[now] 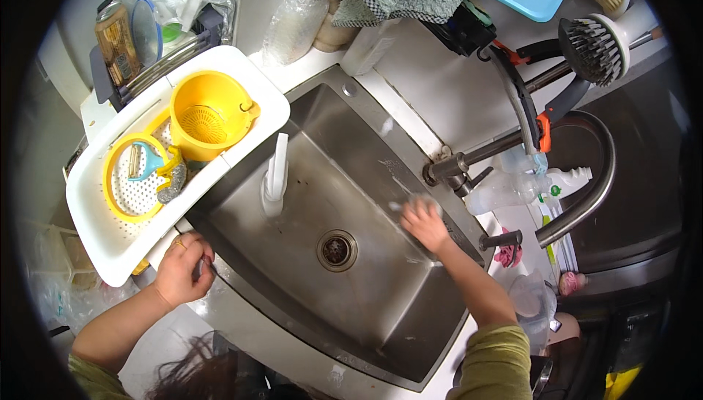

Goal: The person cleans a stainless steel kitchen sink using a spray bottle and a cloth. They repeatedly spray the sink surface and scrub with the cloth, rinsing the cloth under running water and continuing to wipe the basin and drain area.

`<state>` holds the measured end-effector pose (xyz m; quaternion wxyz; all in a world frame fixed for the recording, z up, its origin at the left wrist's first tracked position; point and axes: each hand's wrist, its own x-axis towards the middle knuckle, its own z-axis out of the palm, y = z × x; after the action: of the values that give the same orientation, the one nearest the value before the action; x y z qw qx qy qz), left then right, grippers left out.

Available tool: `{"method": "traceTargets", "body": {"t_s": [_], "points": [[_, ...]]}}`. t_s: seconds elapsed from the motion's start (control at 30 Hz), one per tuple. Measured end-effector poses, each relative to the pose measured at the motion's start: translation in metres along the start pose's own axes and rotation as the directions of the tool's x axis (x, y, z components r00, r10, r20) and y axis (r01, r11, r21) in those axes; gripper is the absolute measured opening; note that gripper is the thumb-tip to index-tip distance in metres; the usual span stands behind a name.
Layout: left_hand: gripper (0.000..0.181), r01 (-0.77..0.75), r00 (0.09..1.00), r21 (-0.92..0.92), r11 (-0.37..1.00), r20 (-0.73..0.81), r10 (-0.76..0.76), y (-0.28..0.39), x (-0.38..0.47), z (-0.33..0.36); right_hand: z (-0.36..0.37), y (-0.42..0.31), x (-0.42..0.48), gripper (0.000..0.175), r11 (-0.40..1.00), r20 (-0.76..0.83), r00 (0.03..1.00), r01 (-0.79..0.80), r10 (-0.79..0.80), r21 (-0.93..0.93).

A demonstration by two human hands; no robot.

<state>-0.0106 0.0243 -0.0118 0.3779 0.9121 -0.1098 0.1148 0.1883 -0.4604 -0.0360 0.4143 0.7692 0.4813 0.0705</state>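
My right hand lies on the far ledge of the stainless steel sink, with its fingers over a pale scrubbing pad, slightly blurred. White foam marks the metal around it. At the sink's near left corner rests my left hand, fingers curled; whether they enclose anything is hidden. A white plastic object with an upright handle stands in the basin, left of the drain strainer.
A white drainer tray at the left holds a yellow strainer cup, a blue peeler and a steel scourer. The curved faucet, bottles and a hanging brush are at the right.
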Motion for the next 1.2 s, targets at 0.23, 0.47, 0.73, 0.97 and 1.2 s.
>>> {"method": "traceTargets", "body": {"t_s": [0.23,0.47,0.73,0.97,1.2], "points": [[0.014,0.004,1.000,0.064,0.998,-0.029,-0.002,0.003,-0.001,0.001,-0.009,0.008,0.157,0.026,0.979,-0.414,0.889,-0.198,0.196,0.037],[0.014,0.006,1.000,0.024,1.000,-0.022,-0.005,0.003,0.000,0.001,0.030,-0.036,-0.110,0.031,1.000,0.140,0.990,0.005,-0.004,-0.004],[0.015,0.023,1.000,0.043,0.999,0.005,-0.023,0.002,0.000,0.002,0.049,-0.048,0.065,0.030,0.998,-0.093,0.994,-0.045,0.049,0.046],[0.014,-0.007,1.000,0.054,0.998,-0.025,0.009,0.001,0.001,0.004,0.074,-0.076,-0.012,0.033,0.998,-0.006,1.000,0.004,-0.004,0.059],[0.013,0.005,1.000,0.061,0.998,-0.012,-0.004,0.003,0.003,0.001,0.068,-0.073,-0.033,0.028,0.986,0.124,0.990,0.039,-0.060,0.162]]}}
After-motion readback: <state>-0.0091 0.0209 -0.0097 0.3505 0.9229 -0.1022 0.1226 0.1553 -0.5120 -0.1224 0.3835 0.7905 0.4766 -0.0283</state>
